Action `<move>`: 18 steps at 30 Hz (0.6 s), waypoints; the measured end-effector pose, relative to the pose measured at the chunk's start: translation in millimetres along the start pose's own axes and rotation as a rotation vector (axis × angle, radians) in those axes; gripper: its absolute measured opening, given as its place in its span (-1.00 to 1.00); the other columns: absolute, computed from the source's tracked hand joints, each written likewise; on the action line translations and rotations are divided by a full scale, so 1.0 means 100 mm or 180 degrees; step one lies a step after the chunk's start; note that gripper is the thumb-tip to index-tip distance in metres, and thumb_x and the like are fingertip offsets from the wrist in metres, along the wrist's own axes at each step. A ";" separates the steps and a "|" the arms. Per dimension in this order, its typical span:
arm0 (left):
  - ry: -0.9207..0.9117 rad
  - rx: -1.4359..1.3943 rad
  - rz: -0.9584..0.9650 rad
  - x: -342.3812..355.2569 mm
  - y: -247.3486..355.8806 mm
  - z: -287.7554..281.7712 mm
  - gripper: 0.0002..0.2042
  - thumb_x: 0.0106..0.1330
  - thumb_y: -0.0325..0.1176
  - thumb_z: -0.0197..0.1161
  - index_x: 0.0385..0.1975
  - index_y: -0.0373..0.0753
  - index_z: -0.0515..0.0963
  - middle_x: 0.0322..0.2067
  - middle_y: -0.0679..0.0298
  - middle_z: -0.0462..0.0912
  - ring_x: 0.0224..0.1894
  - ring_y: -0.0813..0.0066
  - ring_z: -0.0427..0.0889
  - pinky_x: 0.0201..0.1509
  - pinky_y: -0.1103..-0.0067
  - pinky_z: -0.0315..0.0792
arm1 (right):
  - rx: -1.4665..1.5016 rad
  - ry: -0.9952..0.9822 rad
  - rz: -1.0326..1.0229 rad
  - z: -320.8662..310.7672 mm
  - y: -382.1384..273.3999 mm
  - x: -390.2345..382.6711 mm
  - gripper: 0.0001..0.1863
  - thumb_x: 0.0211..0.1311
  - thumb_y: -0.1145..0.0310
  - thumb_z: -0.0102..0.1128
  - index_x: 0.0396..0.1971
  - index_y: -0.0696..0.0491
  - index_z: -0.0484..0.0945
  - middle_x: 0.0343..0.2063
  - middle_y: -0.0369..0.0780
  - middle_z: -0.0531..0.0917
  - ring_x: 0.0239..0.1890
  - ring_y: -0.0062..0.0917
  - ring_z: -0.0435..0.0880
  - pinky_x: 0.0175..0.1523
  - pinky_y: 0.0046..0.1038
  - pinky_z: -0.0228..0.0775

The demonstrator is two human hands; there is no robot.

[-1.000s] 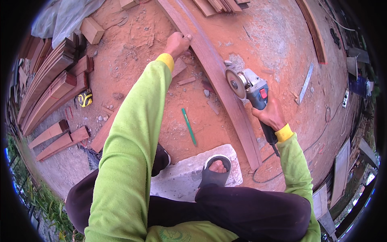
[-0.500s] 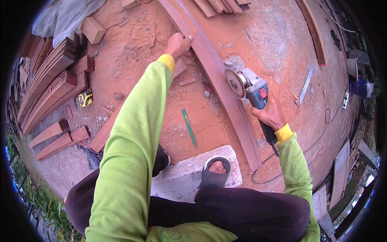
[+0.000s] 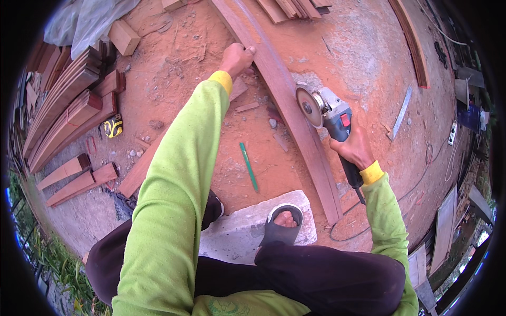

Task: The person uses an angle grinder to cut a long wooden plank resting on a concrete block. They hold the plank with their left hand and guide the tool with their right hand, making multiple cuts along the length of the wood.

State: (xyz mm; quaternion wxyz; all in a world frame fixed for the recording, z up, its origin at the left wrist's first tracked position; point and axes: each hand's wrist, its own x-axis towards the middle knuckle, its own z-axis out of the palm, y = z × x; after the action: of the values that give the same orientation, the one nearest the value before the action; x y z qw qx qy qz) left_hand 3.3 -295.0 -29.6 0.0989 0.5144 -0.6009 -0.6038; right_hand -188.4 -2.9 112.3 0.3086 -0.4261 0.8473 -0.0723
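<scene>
A long wooden board point(image 3: 274, 71) was observed on the reddish, dusty ground, running from the far centre of the scene toward the near right. Its left edge was gripped by the left hand point(image 3: 238, 59), with fingers curled in and the thumb laid over the top. An angle grinder point(image 3: 338, 125) was held in the right hand point(image 3: 355, 147), its body wrapped by the closed fingers. The disc point(image 3: 308, 107) was positioned at the right edge of the board; whether contact was made could not be determined.

A power cord point(image 3: 359, 194) was seen leaving the near end of the tool. A green pen-like stick point(image 3: 249, 167) was noted left of the board, and a metal ruler point(image 3: 401, 111) well to the right. On the left, a yellow and black tape measure point(image 3: 113, 126) was found beside stacked boards point(image 3: 62, 129). One sandalled foot point(image 3: 282, 224) was planted on a pale slab point(image 3: 232, 230) at the near side.
</scene>
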 end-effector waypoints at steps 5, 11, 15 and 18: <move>0.0012 -0.0177 -0.0024 -0.04 0.06 0.02 -0.60 0.40 -0.23 0.16 -0.32 -0.61 0.58 -0.43 -0.03 0.68 -0.50 0.25 0.73 -0.43 0.43 0.62 | 0.0117 0.0114 -0.0125 0.04 0.06 0.02 -0.30 -0.27 0.24 0.36 -0.07 0.34 0.39 -0.40 0.15 0.65 -0.30 -0.02 0.71 -0.18 -0.21 0.54; 0.0001 -0.0287 -0.0014 -0.06 0.07 0.01 -0.61 0.39 -0.25 0.16 -0.31 -0.62 0.57 -0.42 -0.05 0.68 -0.51 0.25 0.73 -0.45 0.43 0.63 | 0.0167 0.0070 -0.0131 0.01 0.03 0.04 -0.29 -0.27 0.25 0.36 -0.05 0.35 0.38 -0.41 0.15 0.65 -0.30 -0.01 0.71 -0.18 -0.20 0.54; -0.0011 -0.0185 -0.0034 -0.06 0.08 0.01 -0.60 0.40 -0.24 0.15 -0.31 -0.61 0.57 -0.46 -0.04 0.68 -0.52 0.26 0.73 -0.44 0.43 0.61 | 0.0071 0.0072 -0.0066 0.01 0.00 0.04 -0.27 -0.26 0.25 0.35 -0.04 0.36 0.37 -0.42 0.15 0.65 -0.33 0.00 0.71 -0.20 -0.18 0.55; -0.0002 -0.0165 0.0004 -0.06 0.07 0.01 -0.60 0.40 -0.23 0.15 -0.32 -0.60 0.58 -0.47 -0.02 0.68 -0.53 0.26 0.73 -0.43 0.43 0.60 | 0.0045 0.0108 -0.0106 0.02 0.01 0.04 -0.27 -0.26 0.25 0.34 -0.04 0.37 0.36 -0.44 0.15 0.65 -0.35 0.01 0.71 -0.21 -0.17 0.55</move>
State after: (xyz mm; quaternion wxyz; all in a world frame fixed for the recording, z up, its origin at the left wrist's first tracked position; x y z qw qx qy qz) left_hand 1.7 -292.0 -20.7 0.1123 0.5111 -0.5854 -0.6192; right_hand -189.8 -5.6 108.4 0.2959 -0.4367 0.8447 -0.0907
